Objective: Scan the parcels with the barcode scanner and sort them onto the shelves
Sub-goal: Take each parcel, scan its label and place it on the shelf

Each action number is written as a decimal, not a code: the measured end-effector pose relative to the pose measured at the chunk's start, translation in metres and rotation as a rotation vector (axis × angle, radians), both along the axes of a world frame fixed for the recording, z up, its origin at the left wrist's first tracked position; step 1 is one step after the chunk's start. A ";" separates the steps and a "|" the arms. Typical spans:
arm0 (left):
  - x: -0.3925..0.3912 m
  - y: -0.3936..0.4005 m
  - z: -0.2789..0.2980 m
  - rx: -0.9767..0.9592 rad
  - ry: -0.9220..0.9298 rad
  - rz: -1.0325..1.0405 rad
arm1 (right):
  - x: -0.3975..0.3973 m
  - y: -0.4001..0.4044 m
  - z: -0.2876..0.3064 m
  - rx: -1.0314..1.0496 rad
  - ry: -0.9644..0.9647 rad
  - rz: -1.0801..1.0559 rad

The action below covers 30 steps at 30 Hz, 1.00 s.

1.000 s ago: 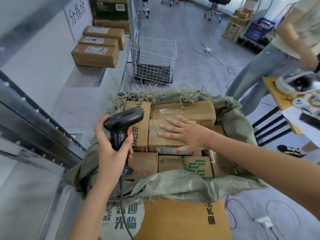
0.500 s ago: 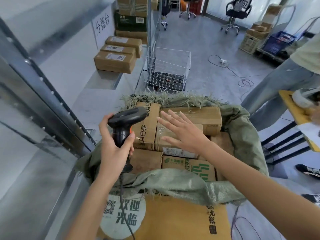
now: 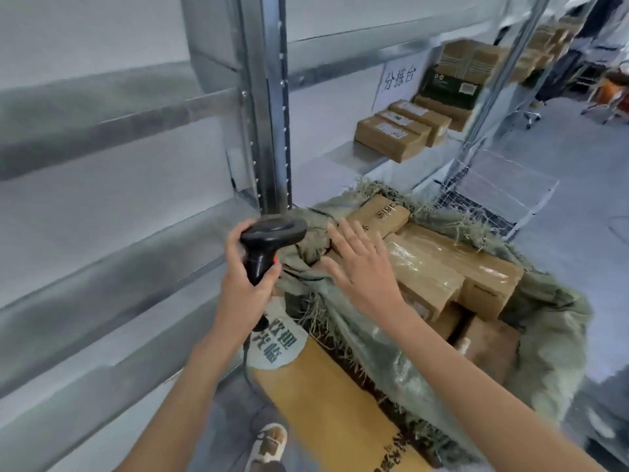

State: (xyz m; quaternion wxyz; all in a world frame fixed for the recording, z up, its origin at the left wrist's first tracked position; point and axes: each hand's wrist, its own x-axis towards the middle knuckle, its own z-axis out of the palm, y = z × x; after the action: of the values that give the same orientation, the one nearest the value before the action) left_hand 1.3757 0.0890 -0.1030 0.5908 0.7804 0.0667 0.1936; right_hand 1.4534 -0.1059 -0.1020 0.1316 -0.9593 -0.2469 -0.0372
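Change: the view has swung left toward the shelving; the right hand (image 3: 360, 270), which lay flat on a parcel a second ago, has lifted off and now hovers over the sack's near edge.
Scanner: a black, matte plastic barcode scanner (image 3: 269, 238) with a pistol grip and an orange trigger patch, held upright beside the sack, close to the shelf post; its dark cable hangs below the wrist.
Left hand: the left hand (image 3: 243, 284) is wrapped round the scanner's handle, fingers curled tight.
Right hand: fingers straight and spread, palm down, holding nothing.
Parcels: brown cardboard parcels (image 3: 442, 267), rectangular, some glossy with clear tape, lie packed together inside the sack.
Sack: a green woven sack (image 3: 367, 338) with a frayed, straw-like rim, its mouth rolled open round the parcels.
Shelves: grey galvanised metal shelves (image 3: 112, 253) with a perforated upright post, blurred by motion; further along, three flat labelled boxes (image 3: 401, 129) sit on a shelf board under a white paper sign.
Beyond: a white wire basket (image 3: 493, 192) stands on the grey floor behind the sack.
Underfoot: a tan mat (image 3: 333, 403) with printed characters lies in front of the sack.
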 end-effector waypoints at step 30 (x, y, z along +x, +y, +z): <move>-0.471 0.204 0.047 0.132 -0.109 1.183 | -0.361 0.398 0.013 0.076 0.119 1.071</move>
State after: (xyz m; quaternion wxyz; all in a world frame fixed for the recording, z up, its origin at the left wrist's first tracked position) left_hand 0.9050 0.2925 -0.0563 0.3356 0.6348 0.4474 0.5331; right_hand 1.0926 0.2916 -0.0889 0.1803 -0.6941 -0.6922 0.0806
